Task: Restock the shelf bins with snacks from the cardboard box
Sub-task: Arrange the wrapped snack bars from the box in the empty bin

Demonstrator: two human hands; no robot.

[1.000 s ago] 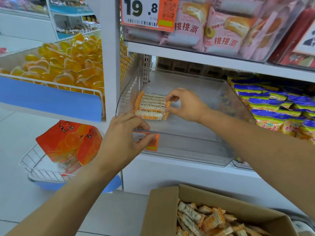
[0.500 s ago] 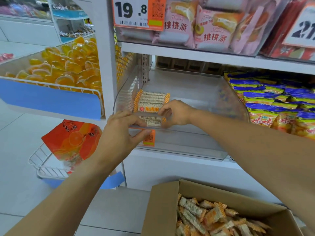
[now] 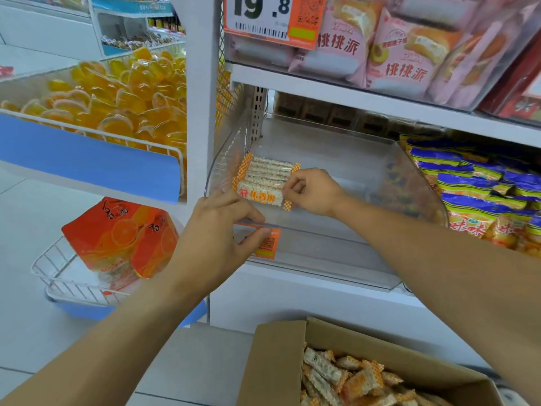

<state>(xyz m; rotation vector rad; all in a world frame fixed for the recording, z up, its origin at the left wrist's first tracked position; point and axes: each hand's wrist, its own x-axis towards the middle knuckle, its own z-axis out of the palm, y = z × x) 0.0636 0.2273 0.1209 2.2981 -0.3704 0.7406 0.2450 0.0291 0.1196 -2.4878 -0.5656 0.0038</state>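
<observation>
Since a moment ago our right hand (image 3: 311,191) has set the front snack packet (image 3: 261,197) upright against the row, fingers still pinching its end; our left hand (image 3: 218,230) grips the clear bin (image 3: 336,230) rim. Below sits the cardboard box (image 3: 281,356).

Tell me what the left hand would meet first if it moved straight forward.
Probably the front snack bar in the clear bin; the left hand already grips the bin's front edge, though depth is unclear.

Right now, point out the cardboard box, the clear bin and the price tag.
cardboard box (image 3: 275,364), head view, left outer wall.
clear bin (image 3: 328,238), head view, front wall.
price tag (image 3: 263,16), head view, white number area.
</observation>
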